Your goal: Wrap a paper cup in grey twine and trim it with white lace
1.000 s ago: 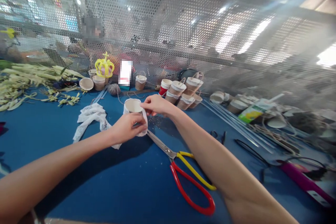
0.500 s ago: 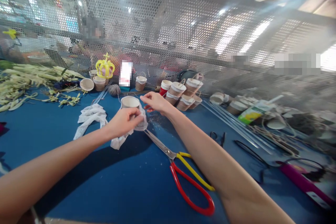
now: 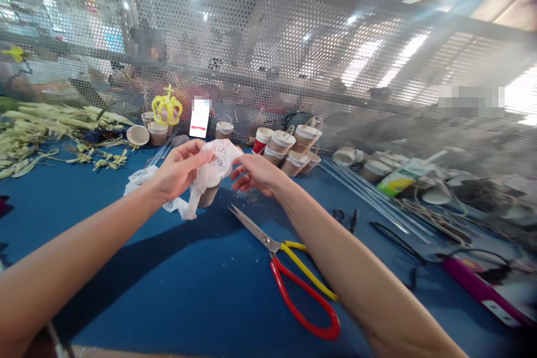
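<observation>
A strip of white lace [image 3: 220, 160] is stretched over the mouth of a small brownish-grey paper cup [image 3: 207, 196], hiding its rim. My left hand [image 3: 182, 166] pinches the lace on its left side, thumb on top. At the lace's right edge, my right hand [image 3: 255, 172] holds it between thumb and index finger, its other fingers loosely curled. The lace's tail hangs down the cup's left side and runs back to a loose heap [image 3: 140, 178] on the blue table. Scissors [image 3: 274, 246] with one red and one yellow handle lie slightly open in front of the cup.
Behind stand several cups with white rims [image 3: 283, 142], a phone [image 3: 200, 120] and a yellow crown [image 3: 166, 106]. Pale dried plant stems [image 3: 50, 120] lie at left. Clear sticks [image 3: 369, 196] and a purple tool [image 3: 478, 285] are at right. A perforated metal screen [image 3: 251, 50] bounds the back.
The lace, earlier around the cup's right side with the cup's mouth showing, now spreads over the top. My left hand has risen and shifted left; my right hand has come slightly down to the lace.
</observation>
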A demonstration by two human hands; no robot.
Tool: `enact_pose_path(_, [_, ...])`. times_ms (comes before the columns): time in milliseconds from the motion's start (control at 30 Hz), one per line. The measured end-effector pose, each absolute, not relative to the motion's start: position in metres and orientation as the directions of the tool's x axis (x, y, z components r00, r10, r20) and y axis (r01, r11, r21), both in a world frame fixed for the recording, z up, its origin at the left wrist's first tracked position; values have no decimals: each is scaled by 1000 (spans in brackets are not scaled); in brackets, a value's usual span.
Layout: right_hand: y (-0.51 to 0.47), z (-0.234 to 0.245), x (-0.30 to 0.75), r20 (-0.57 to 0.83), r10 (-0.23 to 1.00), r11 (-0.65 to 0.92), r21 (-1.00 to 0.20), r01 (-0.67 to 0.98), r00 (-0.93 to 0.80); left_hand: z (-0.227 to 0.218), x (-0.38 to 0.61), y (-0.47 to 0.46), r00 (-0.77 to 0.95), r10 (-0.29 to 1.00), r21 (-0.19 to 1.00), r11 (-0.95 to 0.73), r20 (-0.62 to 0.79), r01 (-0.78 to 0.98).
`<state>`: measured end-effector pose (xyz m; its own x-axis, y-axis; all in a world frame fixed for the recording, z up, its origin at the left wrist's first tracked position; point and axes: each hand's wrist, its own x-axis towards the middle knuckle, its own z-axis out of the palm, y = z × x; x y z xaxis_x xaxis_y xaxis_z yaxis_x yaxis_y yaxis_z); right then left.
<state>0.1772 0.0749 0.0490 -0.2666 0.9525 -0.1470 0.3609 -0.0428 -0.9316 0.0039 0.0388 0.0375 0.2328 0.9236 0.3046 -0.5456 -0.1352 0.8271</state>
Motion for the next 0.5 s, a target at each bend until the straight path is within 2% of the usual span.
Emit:
enact_pose_path(233, [60, 49, 168, 106, 935, 235, -899, 370, -338, 51, 4, 34, 174, 928, 808, -181, 329, -560])
enact_pose_path(367, [78, 51, 153, 239, 928, 350, -823, 447, -287, 56, 1, 29, 182, 906, 835, -253, 382, -489])
enact_pose_path(500, [91, 71, 140, 382, 888, 459, -767, 449, -255, 70, -9, 22, 82, 888, 816, -377, 453, -438])
